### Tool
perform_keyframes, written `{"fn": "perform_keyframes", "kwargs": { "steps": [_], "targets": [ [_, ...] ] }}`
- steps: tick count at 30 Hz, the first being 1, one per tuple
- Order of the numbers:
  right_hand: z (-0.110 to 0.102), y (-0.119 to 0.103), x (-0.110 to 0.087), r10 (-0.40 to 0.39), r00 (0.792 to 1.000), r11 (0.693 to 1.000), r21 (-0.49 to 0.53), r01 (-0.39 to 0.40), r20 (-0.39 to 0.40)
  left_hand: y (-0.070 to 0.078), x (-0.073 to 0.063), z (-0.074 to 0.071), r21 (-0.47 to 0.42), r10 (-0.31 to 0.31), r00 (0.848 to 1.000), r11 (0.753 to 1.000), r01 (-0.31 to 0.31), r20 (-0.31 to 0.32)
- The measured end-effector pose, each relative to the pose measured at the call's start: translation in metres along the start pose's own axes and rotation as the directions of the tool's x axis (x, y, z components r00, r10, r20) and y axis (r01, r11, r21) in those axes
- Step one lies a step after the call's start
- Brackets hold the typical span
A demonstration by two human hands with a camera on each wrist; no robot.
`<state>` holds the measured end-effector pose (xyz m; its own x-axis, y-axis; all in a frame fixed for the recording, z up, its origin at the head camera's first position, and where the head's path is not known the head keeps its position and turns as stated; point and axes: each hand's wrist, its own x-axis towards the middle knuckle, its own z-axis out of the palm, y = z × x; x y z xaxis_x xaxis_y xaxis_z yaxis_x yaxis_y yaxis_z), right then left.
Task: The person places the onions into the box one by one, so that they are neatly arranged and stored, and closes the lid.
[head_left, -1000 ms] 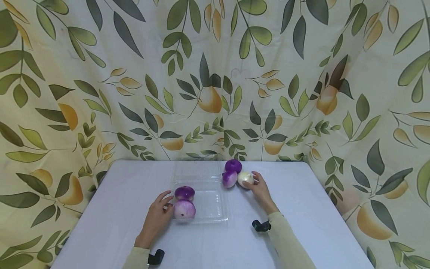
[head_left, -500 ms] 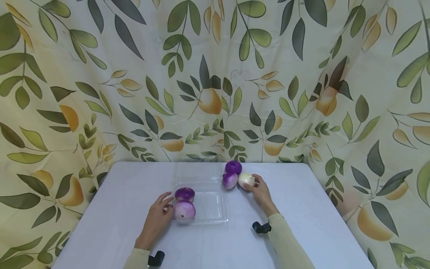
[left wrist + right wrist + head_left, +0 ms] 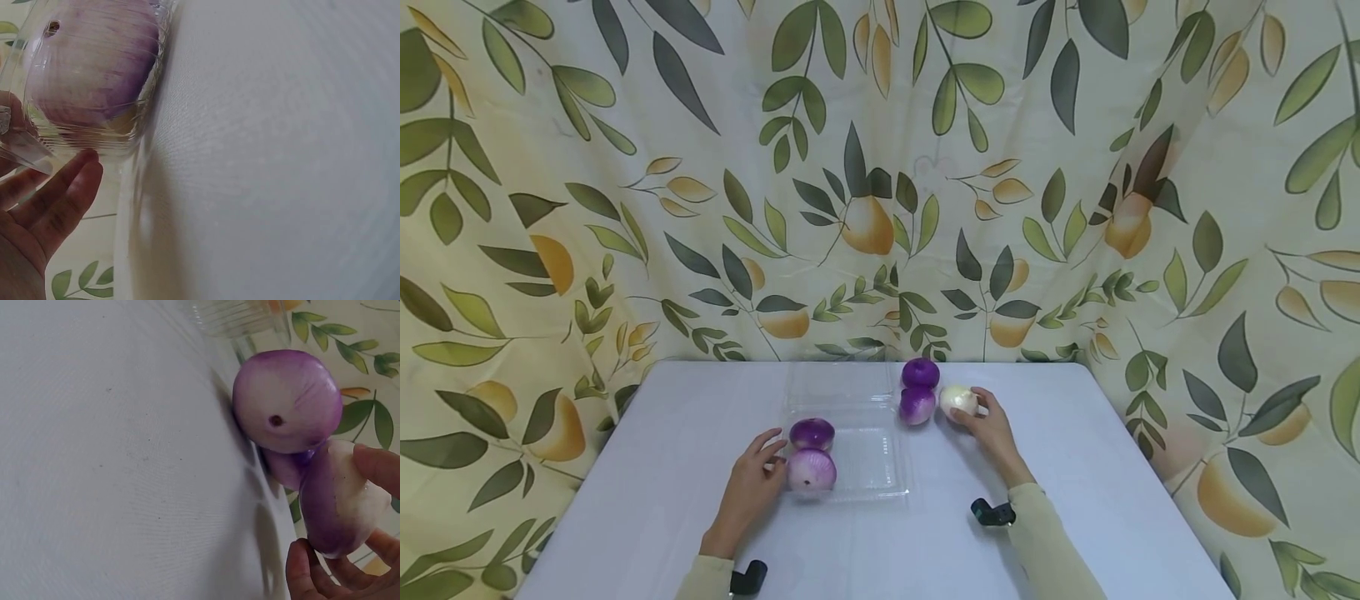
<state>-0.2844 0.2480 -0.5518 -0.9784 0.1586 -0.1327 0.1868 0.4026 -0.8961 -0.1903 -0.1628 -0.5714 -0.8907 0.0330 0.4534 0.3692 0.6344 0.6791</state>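
Observation:
In the head view my left hand (image 3: 754, 487) is at the left wall of a clear plastic container (image 3: 880, 490). Two purple onions, a darker one (image 3: 812, 434) and a paler one (image 3: 812, 471), sit in its left part. The left wrist view shows my fingers (image 3: 62, 206) fairly straight beside the ribbed wall, with one fingertip partly behind the plastic rim. My right hand (image 3: 992, 425) grips a white-and-purple onion (image 3: 344, 500) between thumb and fingers. Two more purple onions, a front one (image 3: 917, 405) and a back one (image 3: 921, 373), stand just left of it.
The container's lid (image 3: 842, 382) lies folded back toward the far edge of the white table (image 3: 1075, 483). A leaf-and-fruit patterned curtain (image 3: 880, 167) hangs behind the table. Dark devices are strapped at both wrists.
My right hand has drawn the pale onion slightly right and nearer, apart from the other two. The front purple onion has shifted a little. My left hand has stayed in place.

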Motion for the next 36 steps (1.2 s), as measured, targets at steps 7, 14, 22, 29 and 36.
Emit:
{"fn": "perform_keyframes", "kwargs": {
  "steps": [7,14,22,29,36],
  "targets": [
    [-0.006,-0.008,-0.004,-0.061,0.998,0.998,-0.016,0.06,-0.031,-0.001,0.0,0.001,0.006,0.008,1.0,1.0,-0.008,-0.015],
    [-0.012,-0.014,-0.008,-0.052,0.998,0.999,0.005,0.052,-0.03,0.0,0.0,0.001,0.014,0.03,0.999,0.999,-0.03,-0.024],
    [-0.017,-0.024,-0.016,-0.053,0.998,0.998,0.031,0.054,-0.015,-0.001,0.0,0.001,0.027,0.028,0.999,0.999,-0.028,-0.026],
    [-0.019,-0.036,-0.023,-0.075,0.997,0.996,0.047,0.075,0.007,0.0,0.0,0.0,0.042,-0.006,1.0,0.999,0.006,-0.014],
    [-0.018,-0.043,-0.033,-0.08,0.996,0.996,0.043,0.079,0.025,-0.001,0.0,0.0,0.022,0.001,1.0,1.0,-0.001,-0.012]
  ]
}}
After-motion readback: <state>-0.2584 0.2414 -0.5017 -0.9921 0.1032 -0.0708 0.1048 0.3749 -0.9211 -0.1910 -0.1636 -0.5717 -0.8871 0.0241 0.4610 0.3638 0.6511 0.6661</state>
